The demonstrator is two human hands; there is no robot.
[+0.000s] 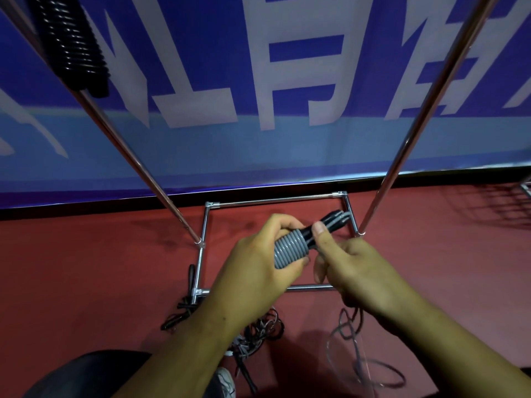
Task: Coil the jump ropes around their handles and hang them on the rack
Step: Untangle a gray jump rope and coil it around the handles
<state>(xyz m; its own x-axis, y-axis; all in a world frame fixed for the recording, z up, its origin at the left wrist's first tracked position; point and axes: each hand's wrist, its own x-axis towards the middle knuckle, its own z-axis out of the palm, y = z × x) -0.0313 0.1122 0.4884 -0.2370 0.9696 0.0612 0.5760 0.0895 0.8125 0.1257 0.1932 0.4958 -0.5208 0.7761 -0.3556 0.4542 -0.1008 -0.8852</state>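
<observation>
My left hand (258, 262) grips a pair of black jump-rope handles (330, 222) with grey rope coiled tightly around their lower half (288, 249). My right hand (353, 268) pinches the grey rope beside the coil, thumb pressed on the handles. The loose grey rope (359, 360) trails down from my right hand to the floor in loops. A finished black coiled rope (73, 44) hangs at the upper left by the rack's left pole (129, 156). The rack's right pole (425, 116) rises at the right.
The rack's chrome base frame (273, 201) lies on the red floor under my hands. A tangle of black ropes and handles (253, 337) lies by the near left corner. A blue banner (258, 81) hangs behind. A wire basket (527, 188) shows at the right edge. My knee and shoe (227, 383) are below.
</observation>
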